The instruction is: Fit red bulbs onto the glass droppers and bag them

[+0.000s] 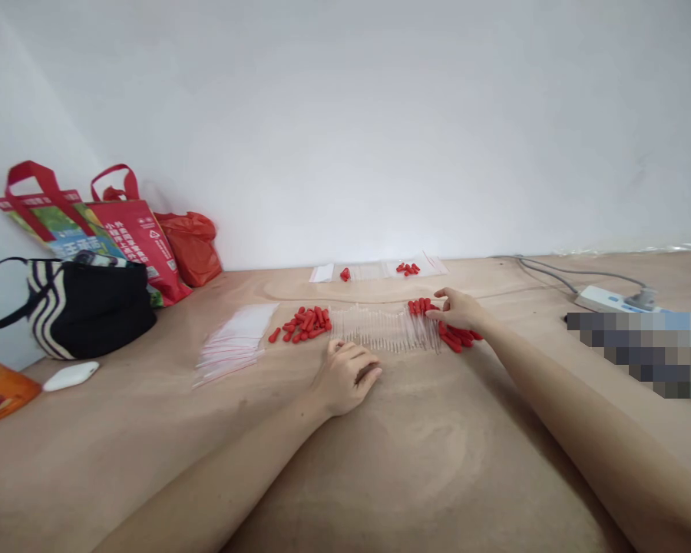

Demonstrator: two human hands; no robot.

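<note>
"Left of centre?"

"Flat clear bags [239,338], loose red bulbs [306,322]; then the left hand [348,378], half-open, nothing visibly gripped, beside clear tubes [368,322] mid-frame."

"Right of centre?"

"The right hand [461,309], part-curled at red tops [419,306]; its hold cannot be told. Light fingertips should keep the row even."

A light wooden tabletop [414,461] carries a row of slim clear tubes [368,324] at the center, red pieces [305,324] at both its ends, and fanned clear bags [239,338] left of center. More bagged red pieces lie above center. Carrier bags, a black bag [104,307] and a white case [71,376] sit at left, a power strip [604,299] at right.
</note>
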